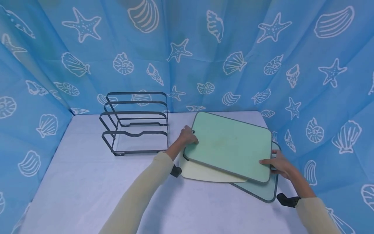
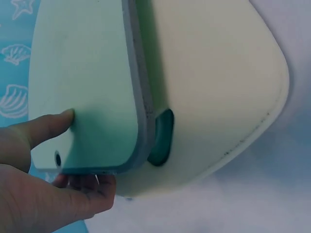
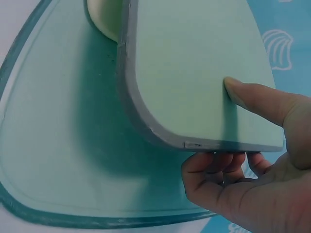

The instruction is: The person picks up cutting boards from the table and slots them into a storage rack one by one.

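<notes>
A light green cutting board (image 1: pixel 230 146) with a grey edge is held between both hands, raised a little over other boards. My left hand (image 1: pixel 188 136) grips its left end, thumb on top and fingers curled beneath, beside a small hole. The right end is gripped likewise by my right hand (image 1: pixel 280 163), as the right wrist view also shows. Below lies a cream cutting board (image 2: pixel 218 87) with an oblong handle slot. Under that, a larger pale teal cutting board (image 3: pixel 53 145) with a dark rim rests on the table, mostly covered in the head view.
A black wire rack (image 1: pixel 134 131) with several upright loops stands on the left of the white table (image 1: pixel 87 195). Blue curtains (image 1: pixel 190 58) printed with shells and starfish hang behind and along both sides.
</notes>
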`<state>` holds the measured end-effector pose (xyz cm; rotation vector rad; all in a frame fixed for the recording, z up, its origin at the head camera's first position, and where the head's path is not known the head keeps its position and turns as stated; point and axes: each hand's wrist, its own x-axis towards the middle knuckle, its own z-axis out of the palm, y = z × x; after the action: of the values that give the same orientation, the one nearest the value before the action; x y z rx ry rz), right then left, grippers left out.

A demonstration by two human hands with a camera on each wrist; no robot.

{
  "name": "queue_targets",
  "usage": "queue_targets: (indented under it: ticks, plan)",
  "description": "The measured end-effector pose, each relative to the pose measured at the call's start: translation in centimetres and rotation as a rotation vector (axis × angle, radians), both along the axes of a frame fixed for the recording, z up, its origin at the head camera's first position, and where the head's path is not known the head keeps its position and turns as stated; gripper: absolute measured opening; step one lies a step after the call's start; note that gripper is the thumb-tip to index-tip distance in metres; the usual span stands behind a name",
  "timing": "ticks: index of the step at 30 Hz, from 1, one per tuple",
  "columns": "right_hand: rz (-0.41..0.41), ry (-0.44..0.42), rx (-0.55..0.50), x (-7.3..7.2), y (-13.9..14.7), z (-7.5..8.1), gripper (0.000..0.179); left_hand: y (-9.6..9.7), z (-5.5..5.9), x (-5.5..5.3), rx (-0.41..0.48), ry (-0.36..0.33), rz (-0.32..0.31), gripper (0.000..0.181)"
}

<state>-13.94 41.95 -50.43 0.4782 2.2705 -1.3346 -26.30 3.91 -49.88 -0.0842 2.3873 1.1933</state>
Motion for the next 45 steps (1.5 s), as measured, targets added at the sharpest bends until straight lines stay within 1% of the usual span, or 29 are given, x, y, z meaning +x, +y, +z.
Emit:
queue_targets:
  ticks: [4, 6, 9, 13, 18, 25, 28, 32, 38, 41, 45]
  plan:
    - [-0.009, 0.032, 0.001, 0.3, 0.2, 0.7, 0.098, 0.1, 0.6, -0.1, 0.041, 0.002, -0.007, 0.071]
    - [-0.015, 0.043, -0.012, 0.5, 0.3, 1.0, 0.098, 0.1, 1.0, -0.1, 0.044, 0.002, -0.008, 0.070]
    - [-0.016, 0.071, -0.036, 0.8, 0.4, 1.6, 0.096, 0.0, 1.6, -0.1, 0.051, 0.004, -0.003, 0.071]
    - [-0.009, 0.111, -0.041, 1.3, 0.5, 2.4, 0.092, -0.2, 2.3, 0.1, 0.093, 0.010, 0.006, 0.070]
    - [0.001, 0.172, -0.022, 1.8, 0.3, 3.4, 0.092, -0.8, 3.2, 0.6, 0.149, 0.035, -0.010, 0.067]
    - [0.029, 0.250, 0.013, 2.3, 0.4, 4.3, 0.088, -1.8, 4.0, 1.2, 0.196, 0.024, -0.016, 0.066]
    - [0.042, 0.280, 0.022, 2.5, 0.4, 4.8, 0.084, -2.2, 4.5, 1.7, 0.216, 0.034, -0.019, 0.064]
    - [0.039, 0.322, 0.011, 2.9, 0.1, 5.5, 0.076, -2.7, 5.5, 2.3, 0.242, 0.058, -0.030, 0.060]
    - [0.013, 0.405, -0.027, 3.2, -0.5, 6.8, 0.064, -3.6, 7.3, 2.5, 0.273, 0.111, -0.045, 0.058]
    - [0.010, 0.444, -0.029, 3.2, -0.7, 7.5, 0.061, -4.1, 8.3, 2.7, 0.284, 0.143, -0.050, 0.057]
    - [0.010, 0.487, -0.024, 3.2, -1.0, 8.4, 0.064, -4.7, 9.5, 2.9, 0.301, 0.190, -0.053, 0.055]
